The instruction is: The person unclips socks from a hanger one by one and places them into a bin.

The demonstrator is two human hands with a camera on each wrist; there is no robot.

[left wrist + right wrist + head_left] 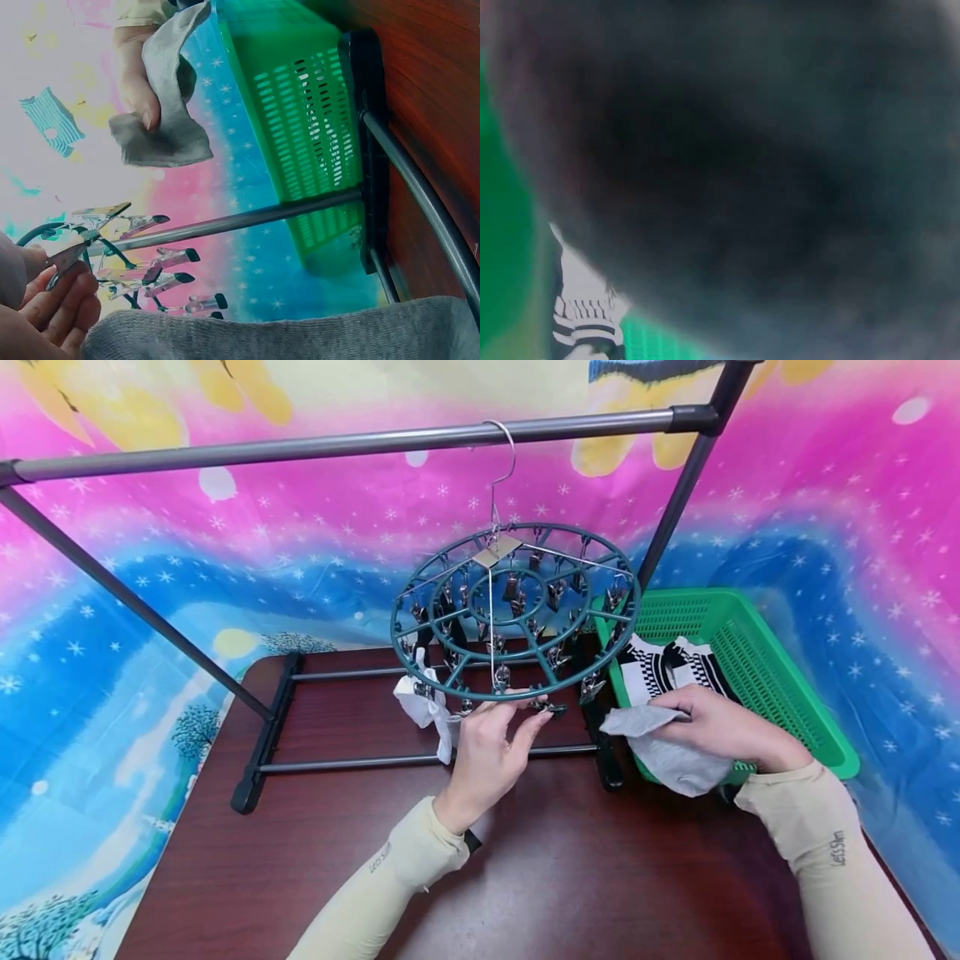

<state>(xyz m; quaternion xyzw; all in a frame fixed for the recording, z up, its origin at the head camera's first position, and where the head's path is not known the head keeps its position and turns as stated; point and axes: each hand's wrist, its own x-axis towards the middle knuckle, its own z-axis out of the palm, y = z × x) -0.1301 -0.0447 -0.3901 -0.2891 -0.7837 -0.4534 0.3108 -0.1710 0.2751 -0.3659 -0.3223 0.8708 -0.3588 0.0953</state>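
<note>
The left grip (pixel 487 743) pinches a clip (pixel 551 708) between thumb and fingers, at the near rim of the hanger (pixel 497 553). The right grip (pixel 708 722) is closed on a grey sock (pixel 686 764), held raised in front of the near left corner of the basket (pixel 795 693) and apart from the hanger. The right wrist view is mostly a dark blur.

The hanger is round and green, with further clips around its rings; it hangs by a hook from the top bar of the rack (pixel 360 443). A whitish cloth (pixel 420 697) hangs at its near left side. A grey ribbed cloth (pixel 285 337) crosses the bottom of the left wrist view; its support is not shown.

The basket, green and perforated, is by the worktop's (pixel 525 868) far right corner; black-and-white socks (pixel 647 675) lie in it. The rack's left foot stands near the worktop's left edge. A printed backdrop (pixel 300 535) hangs behind.
</note>
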